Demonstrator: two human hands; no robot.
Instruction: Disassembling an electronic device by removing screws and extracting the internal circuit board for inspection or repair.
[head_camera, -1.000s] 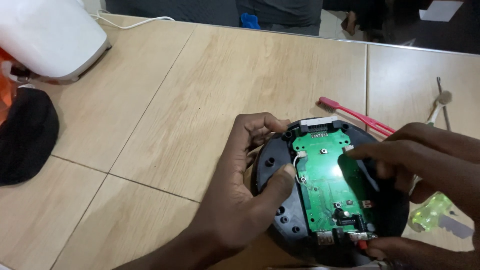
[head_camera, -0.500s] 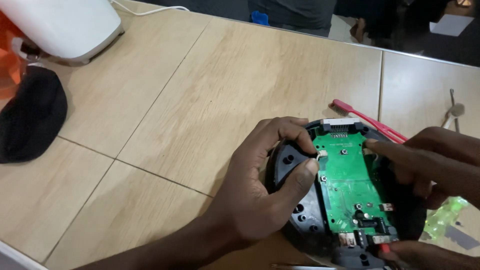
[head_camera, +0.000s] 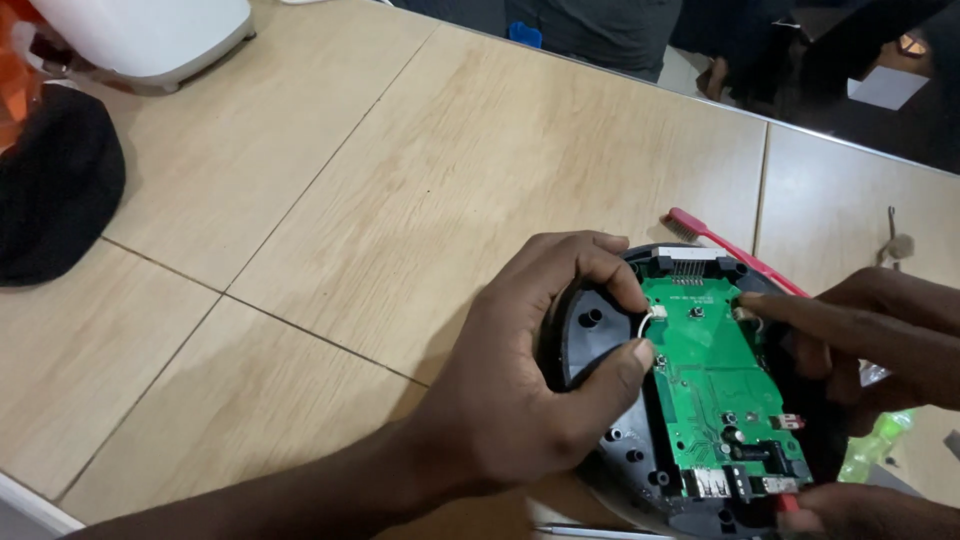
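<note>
Fingers of the left hand (head_camera: 520, 400) pinch the round black plastic shell (head_camera: 590, 330); right hand (head_camera: 870, 340) presses the green circuit board (head_camera: 715, 390).

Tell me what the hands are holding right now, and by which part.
Left hand grips the round black housing by its left rim; right hand presses a fingertip on the green circuit board near its top edge.

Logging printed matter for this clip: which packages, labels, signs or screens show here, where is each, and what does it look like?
Small box or card: top right, beyond the table edge, on a dark surface; white, boxy, plain as far as can be seen.
Clear green wrapper or bag: on the table by the right hand; crumpled, translucent, too blurred to be sure what it is.
No signs or screens are visible. The green circuit board carries no visible label.
</note>
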